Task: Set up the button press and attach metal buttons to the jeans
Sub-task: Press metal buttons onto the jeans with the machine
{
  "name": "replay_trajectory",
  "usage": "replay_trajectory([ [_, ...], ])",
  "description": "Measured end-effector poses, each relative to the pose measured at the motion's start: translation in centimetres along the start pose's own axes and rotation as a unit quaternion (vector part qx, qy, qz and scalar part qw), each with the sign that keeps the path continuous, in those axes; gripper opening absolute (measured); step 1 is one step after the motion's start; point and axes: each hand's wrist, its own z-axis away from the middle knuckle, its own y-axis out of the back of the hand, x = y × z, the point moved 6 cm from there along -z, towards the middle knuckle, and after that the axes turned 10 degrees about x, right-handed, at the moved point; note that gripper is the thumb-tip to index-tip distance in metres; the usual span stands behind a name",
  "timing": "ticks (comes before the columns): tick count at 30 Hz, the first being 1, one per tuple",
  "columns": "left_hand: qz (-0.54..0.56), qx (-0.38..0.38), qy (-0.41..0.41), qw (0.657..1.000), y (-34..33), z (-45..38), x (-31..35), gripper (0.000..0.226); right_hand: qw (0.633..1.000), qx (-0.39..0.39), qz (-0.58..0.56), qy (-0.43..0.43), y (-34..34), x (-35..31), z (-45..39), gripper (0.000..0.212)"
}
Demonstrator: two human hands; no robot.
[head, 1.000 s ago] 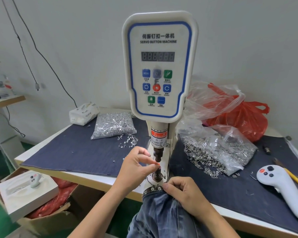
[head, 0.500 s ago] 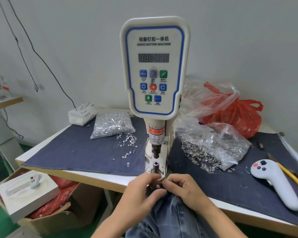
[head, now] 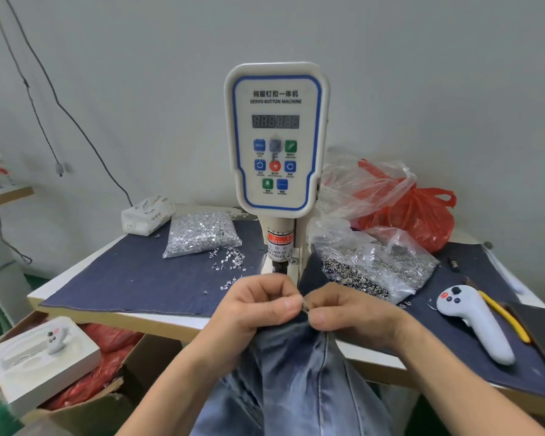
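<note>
A white servo button machine (head: pixel 277 136) stands at the table's middle, its punch hidden behind my hands. Light blue jeans (head: pixel 299 379) hang from the table's front edge toward me. My left hand (head: pixel 252 313) and my right hand (head: pixel 346 313) meet in front of the machine's base, each pinching the jeans' top edge with thumb and curled fingers. A small dark metal piece (head: pixel 303 305) shows between the two thumbs. A clear bag of silver tacks (head: pixel 202 234) lies left of the machine; a clear bag of metal buttons (head: pixel 372 265) lies right of it.
Dark denim cloth (head: pixel 132 278) covers the table. A white handheld controller (head: pixel 475 322) and a yellow tool (head: pixel 504 319) lie at the right. A red plastic bag (head: pixel 416 209) sits behind. A tissue pack (head: pixel 145 215) is back left. A cardboard box (head: pixel 76 398) with a white tray (head: pixel 41 363) sits on the floor, left.
My left hand came down from the machine's die and joined my right hand on the jeans' edge. The jeans were pulled off the die toward me, and both hands now cover it.
</note>
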Motion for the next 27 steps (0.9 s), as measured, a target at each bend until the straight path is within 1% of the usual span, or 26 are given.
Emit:
replay_trajectory([
  [1,0.006,0.002,0.003,1.000,0.2,-0.2,-0.1,0.014,1.000,0.008,0.016,-0.009,0.2,-0.1,0.0,0.040],
  [2,0.007,0.011,0.012,1.000,0.7,-0.5,-0.5,0.013,0.999,0.024,0.029,-0.015,0.4,0.1,0.1,0.031],
  [4,-0.009,0.043,0.044,0.998,2.2,-0.9,-2.4,0.012,0.996,0.071,0.048,-0.025,1.0,1.2,0.3,0.011],
  [5,-0.023,0.054,0.068,0.996,3.0,-1.0,-3.7,0.012,0.993,0.098,0.049,-0.032,1.3,2.1,0.4,0.007],
  [7,-0.052,0.063,0.112,0.990,4.1,-1.4,-5.9,0.010,0.987,0.146,0.043,-0.051,1.9,4.0,0.7,0.010],
  [9,-0.070,0.076,0.141,0.985,4.9,-1.8,-7.2,0.019,0.980,0.177,0.039,-0.078,2.3,5.3,0.8,0.012],
  [11,-0.071,0.073,0.155,0.983,5.3,-2.3,-7.8,0.023,0.978,0.182,0.041,-0.097,2.6,5.7,0.6,0.012],
  [13,-0.087,0.063,0.148,0.983,5.6,-2.8,-8.1,0.020,0.978,0.174,0.036,-0.109,2.9,5.8,0.1,0.009],
  [15,-0.111,0.072,0.136,0.982,5.9,-3.3,-8.2,0.017,0.977,0.170,0.030,-0.125,3.3,6.0,-0.6,0.008],
  [17,-0.111,0.093,0.134,0.980,6.4,-3.8,-8.4,0.014,0.975,0.172,0.028,-0.135,3.7,6.3,-1.1,0.011],
  [20,-0.119,0.110,0.128,0.978,7.1,-4.1,-8.3,0.020,0.975,0.174,-0.004,-0.138,4.2,6.9,-1.8,0.013],
  [24,-0.146,0.121,0.108,0.976,7.3,-4.3,-8.7,0.028,0.971,0.199,-0.036,-0.125,4.7,7.4,-2.4,0.012],
  [26,-0.140,0.125,0.098,0.977,7.5,-4.3,-8.9,0.028,0.972,0.196,-0.023,-0.125,4.9,7.5,-2.6,0.014],
  [27,-0.137,0.116,0.101,0.979,7.5,-4.2,-9.1,0.027,0.973,0.192,0.003,-0.128,5.0,7.5,-2.6,0.016],
])
